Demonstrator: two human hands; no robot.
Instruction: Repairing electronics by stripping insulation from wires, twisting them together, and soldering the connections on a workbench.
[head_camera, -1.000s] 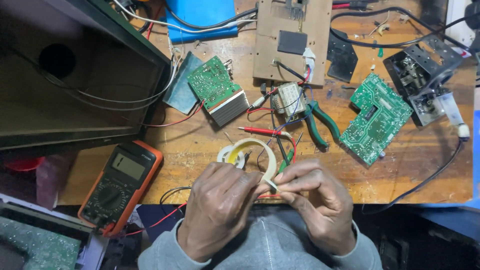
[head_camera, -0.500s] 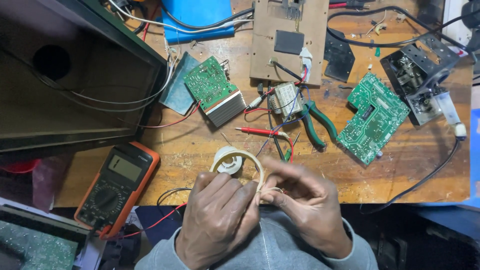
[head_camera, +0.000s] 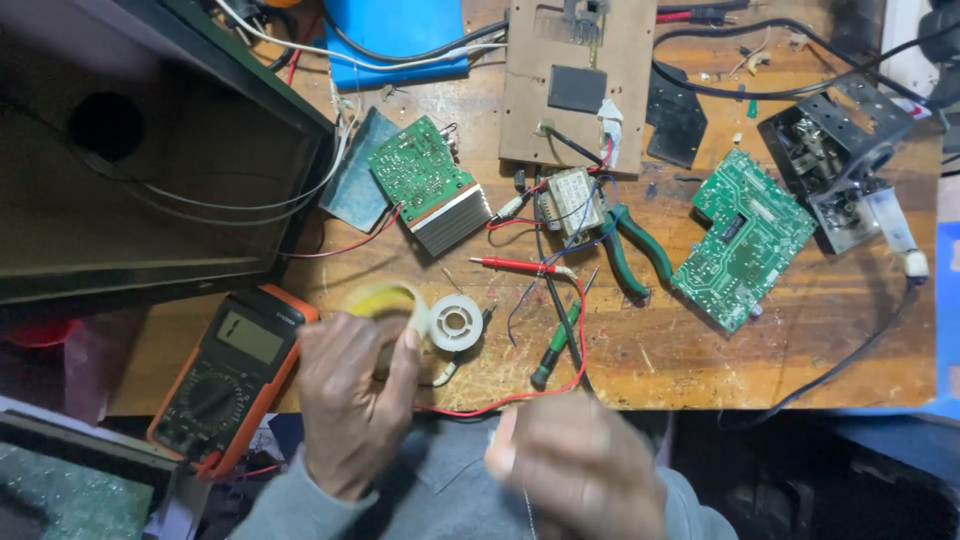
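Observation:
My left hand (head_camera: 355, 400) holds a yellowish tape roll (head_camera: 385, 300) up over the near part of the wooden bench, right beside an orange-and-black multimeter (head_camera: 235, 375). A small white spool (head_camera: 457, 322) lies on the bench just right of the roll. My right hand (head_camera: 580, 465) is blurred, low at the bench's near edge and apart from the roll; whether anything is in its fingers does not show. A red wire (head_camera: 560, 385) runs between the two hands.
A green screwdriver (head_camera: 555, 350), red probe (head_camera: 520, 265), green pliers (head_camera: 635, 250) and transformer (head_camera: 570, 200) lie mid-bench. Circuit boards (head_camera: 420, 170) (head_camera: 745, 235), a wooden panel (head_camera: 580, 80) and a metal frame (head_camera: 835, 150) sit behind. A dark cabinet (head_camera: 130, 150) fills the left.
The hands have come apart. My left hand carried the tape roll leftward toward the multimeter, and my right hand dropped back to the near edge. The white spool now shows.

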